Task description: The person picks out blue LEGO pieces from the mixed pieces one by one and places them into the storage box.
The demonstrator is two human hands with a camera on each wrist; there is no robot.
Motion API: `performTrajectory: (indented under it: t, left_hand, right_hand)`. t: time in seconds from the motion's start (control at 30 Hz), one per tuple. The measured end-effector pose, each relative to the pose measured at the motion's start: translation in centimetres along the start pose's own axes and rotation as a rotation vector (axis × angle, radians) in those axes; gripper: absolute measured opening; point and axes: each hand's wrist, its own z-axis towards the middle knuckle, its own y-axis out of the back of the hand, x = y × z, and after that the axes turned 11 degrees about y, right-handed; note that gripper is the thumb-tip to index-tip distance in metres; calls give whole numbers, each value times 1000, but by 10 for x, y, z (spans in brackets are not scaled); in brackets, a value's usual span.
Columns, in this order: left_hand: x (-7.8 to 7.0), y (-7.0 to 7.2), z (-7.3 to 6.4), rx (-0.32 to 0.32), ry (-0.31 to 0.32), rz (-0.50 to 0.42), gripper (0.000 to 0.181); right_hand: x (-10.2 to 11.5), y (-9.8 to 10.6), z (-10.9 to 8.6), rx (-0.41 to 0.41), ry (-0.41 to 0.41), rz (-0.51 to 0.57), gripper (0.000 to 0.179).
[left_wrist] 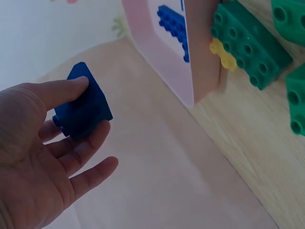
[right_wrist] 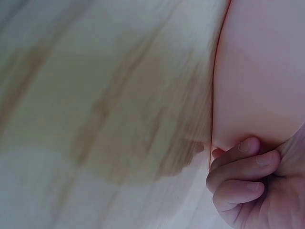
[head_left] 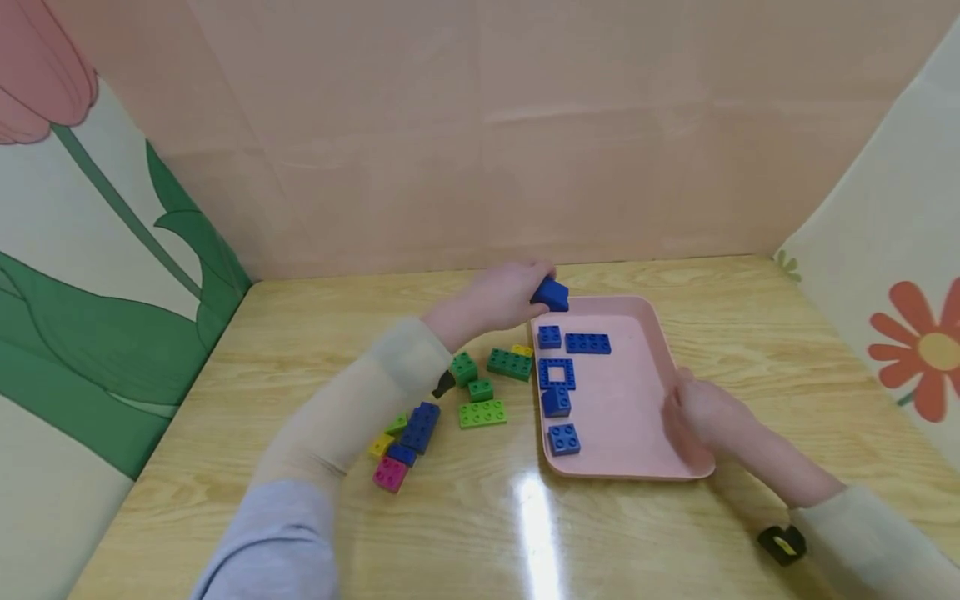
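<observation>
My left hand (head_left: 504, 296) pinches a dark blue brick (head_left: 551, 294) between thumb and fingers, raised over the far left corner of the pink tray (head_left: 630, 392). In the left wrist view the brick (left_wrist: 86, 105) shows a sloped end, and the little finger stands away from it. Down the tray's left side lie several blue bricks, among them a long one (head_left: 588, 343), a square frame-like one (head_left: 557, 374) and a square one (head_left: 564, 439) nearest me. My right hand (head_left: 705, 408) grips the tray's right rim, its fingers (right_wrist: 245, 167) curled at the edge.
Left of the tray are loose bricks: a dark green one (head_left: 510, 364), a light green one (head_left: 483, 413), a long blue one (head_left: 420, 427) and a pink one (head_left: 391, 473). A pink wall (head_left: 480, 167) closes off the wooden table (head_left: 300, 317) at the back.
</observation>
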Motion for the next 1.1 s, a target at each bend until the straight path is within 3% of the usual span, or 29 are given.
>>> performTrajectory:
  t: [0.37,0.57,0.73,0.87,0.97,1.1]
  left_hand:
    - [-49,-18,19,43,-116,115,48]
    - [-66,-36,28,61,-166,172,56]
    - [-78,-53,35,97,-227,238,38]
    - [-86,-66,40,140,-197,295,36]
    - [-87,-75,46,179,-143,279,45]
    - [-83,-84,50,218,-127,252,50]
  right_hand:
    - [-3,-2,1,-8,-4,-5,12]
    - [-3,-1,3,16,-16,-2,14]
    - [-2,2,3,40,-53,21,15]
    - [-1,2,4,52,-81,28,16]
    - [0,2,4,64,-91,28,17]
    - [0,0,3,48,-61,15,16]
